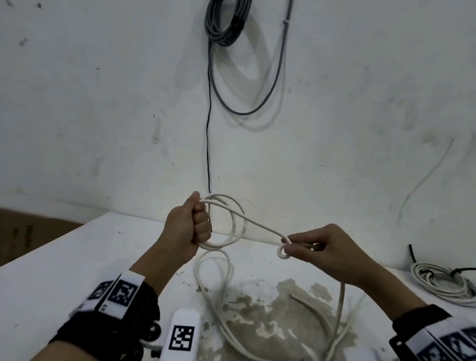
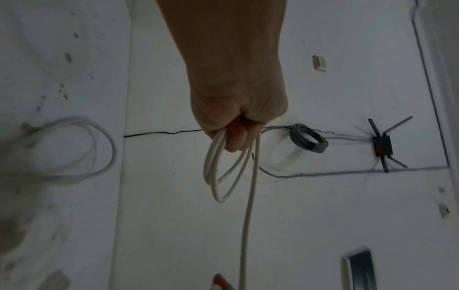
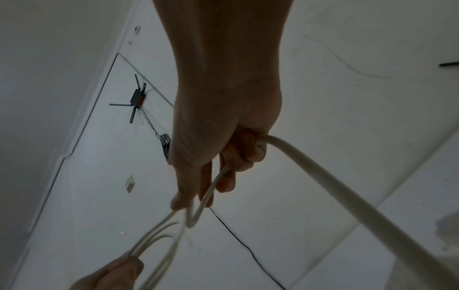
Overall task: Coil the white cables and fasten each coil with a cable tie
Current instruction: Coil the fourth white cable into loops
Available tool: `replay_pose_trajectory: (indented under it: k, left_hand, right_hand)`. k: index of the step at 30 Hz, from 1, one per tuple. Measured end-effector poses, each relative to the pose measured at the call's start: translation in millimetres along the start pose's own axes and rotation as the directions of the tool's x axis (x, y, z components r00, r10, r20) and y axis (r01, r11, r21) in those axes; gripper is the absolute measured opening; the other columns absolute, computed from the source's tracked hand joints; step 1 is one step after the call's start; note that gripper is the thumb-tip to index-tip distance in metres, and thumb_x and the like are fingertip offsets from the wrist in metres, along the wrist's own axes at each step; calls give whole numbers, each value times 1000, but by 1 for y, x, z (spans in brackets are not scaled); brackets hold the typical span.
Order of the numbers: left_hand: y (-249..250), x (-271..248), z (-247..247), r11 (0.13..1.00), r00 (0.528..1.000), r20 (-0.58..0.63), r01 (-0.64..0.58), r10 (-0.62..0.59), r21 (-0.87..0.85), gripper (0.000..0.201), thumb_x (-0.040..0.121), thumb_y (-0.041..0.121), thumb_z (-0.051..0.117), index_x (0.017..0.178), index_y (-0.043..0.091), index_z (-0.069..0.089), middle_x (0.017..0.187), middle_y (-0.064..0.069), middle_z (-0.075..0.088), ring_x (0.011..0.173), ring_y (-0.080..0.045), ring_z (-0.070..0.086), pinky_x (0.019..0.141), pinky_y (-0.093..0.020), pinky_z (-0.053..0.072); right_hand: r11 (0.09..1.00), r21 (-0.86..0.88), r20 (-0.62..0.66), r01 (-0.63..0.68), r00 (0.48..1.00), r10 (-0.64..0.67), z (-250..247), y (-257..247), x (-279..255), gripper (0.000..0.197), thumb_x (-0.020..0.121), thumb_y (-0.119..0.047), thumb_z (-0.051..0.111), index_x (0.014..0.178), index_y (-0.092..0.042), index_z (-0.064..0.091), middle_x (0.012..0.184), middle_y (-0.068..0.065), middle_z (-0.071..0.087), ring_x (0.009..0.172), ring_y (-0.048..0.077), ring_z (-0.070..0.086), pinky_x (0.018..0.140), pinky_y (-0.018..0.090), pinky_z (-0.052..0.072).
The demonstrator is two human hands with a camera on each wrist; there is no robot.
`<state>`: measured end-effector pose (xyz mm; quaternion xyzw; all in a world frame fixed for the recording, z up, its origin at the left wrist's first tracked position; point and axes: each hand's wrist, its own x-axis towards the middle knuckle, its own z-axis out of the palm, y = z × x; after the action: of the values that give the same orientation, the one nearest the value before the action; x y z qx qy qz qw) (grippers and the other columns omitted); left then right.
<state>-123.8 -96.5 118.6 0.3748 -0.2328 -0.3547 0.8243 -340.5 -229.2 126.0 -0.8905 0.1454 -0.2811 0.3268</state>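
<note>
My left hand (image 1: 192, 226) is a fist around a few loops of white cable (image 1: 235, 223), held above the table; the left wrist view shows the loops (image 2: 218, 172) hanging from the curled fingers. One strand runs taut from that fist to my right hand (image 1: 305, 247), which pinches it at a small kink (image 1: 282, 250) between thumb and fingers. In the right wrist view the cable (image 3: 323, 176) passes through the curled fingers and trails off. The slack (image 1: 261, 333) lies in long curves on the white table (image 1: 53, 265).
A finished white coil with black cable ties (image 1: 448, 282) lies at the table's right edge. A grey cable coil (image 1: 228, 11) and a thin black wire (image 1: 208, 149) hang on the wall behind. The table has a worn brownish patch (image 1: 277, 311) near me.
</note>
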Motion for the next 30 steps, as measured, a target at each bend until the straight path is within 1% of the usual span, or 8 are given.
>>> replay_pose_trajectory:
  k: [5, 10, 14, 18, 21, 24, 27, 30]
  left_hand:
    - [16, 8, -17, 981, 993, -94, -85, 69, -174, 45, 102, 31, 27, 59, 19, 26, 30, 9, 21, 22, -4, 18, 28, -16, 11]
    - [7, 2, -20, 998, 999, -13, 47, -46, 32, 44, 101, 33, 32, 59, 20, 28, 35, 10, 21, 25, -4, 18, 31, -13, 12]
    - [6, -10, -28, 933, 969, 72, 205, -236, 296, 45, 98, 37, 38, 56, 21, 30, 38, 10, 20, 27, -4, 17, 31, -12, 12]
    - [15, -23, -34, 853, 828, 286, 371, -483, 366, 48, 80, 48, 62, 50, 23, 33, 44, 10, 12, 35, -7, 5, 31, -12, 10]
    - [19, -20, -34, 882, 735, 487, 396, -471, 255, 56, 54, 35, 87, 50, 23, 32, 46, 9, 10, 34, -8, 6, 35, -12, 9]
    - [11, -5, -34, 882, 604, 716, 470, -351, 35, 41, 86, 30, 63, 62, 21, 31, 48, 4, 23, 38, -12, 21, 37, -19, 17]
    - [10, -2, -23, 897, 720, 678, 388, -151, -212, 32, 96, 23, 42, 65, 17, 35, 51, 1, 28, 42, -14, 25, 40, -24, 21]
    - [10, -8, -7, 896, 935, 352, 118, 46, -428, 38, 85, 24, 45, 48, 18, 37, 48, 8, 12, 38, -7, 7, 33, -18, 10]
  right_hand:
    - [983, -174, -60, -64, 997, 55, -7, 27, 0, 12, 84, -27, 67, 78, -22, 76, 49, -3, 44, 46, 7, 32, 48, 15, 30]
    - [947, -314, -299, -62, 954, -37, 1, 41, 14, 33, 95, -30, 46, 64, -22, 51, 53, 2, 58, 46, 10, 49, 57, 34, 45]
    - [901, -361, -456, -240, 888, 54, -15, 48, 22, 44, 98, -37, 35, 67, -10, 52, 64, 9, 60, 63, 30, 57, 61, 37, 43]
    - [812, -464, -451, -355, 883, 128, -21, 58, 19, 57, 94, -50, 36, 67, -6, 58, 67, 10, 62, 65, 30, 57, 58, 32, 39]
    - [769, -510, -410, -385, 895, 176, -13, 65, 13, 67, 86, -62, 40, 55, -4, 54, 54, 8, 57, 53, 25, 55, 51, 29, 38]
    - [722, -571, -340, -391, 913, 226, 7, 67, 6, 71, 75, -76, 32, 48, -12, 47, 48, 6, 50, 47, 22, 52, 48, 28, 36]
    - [697, -636, -293, -332, 939, 180, 31, 74, 1, 97, 66, -89, 6, 56, -7, 58, 59, 9, 63, 58, 23, 60, 51, 30, 36]
    - [713, -672, -192, -199, 977, 92, 51, 71, -1, 99, 68, -84, -5, 77, -13, 64, 66, 3, 65, 64, 22, 61, 51, 29, 33]
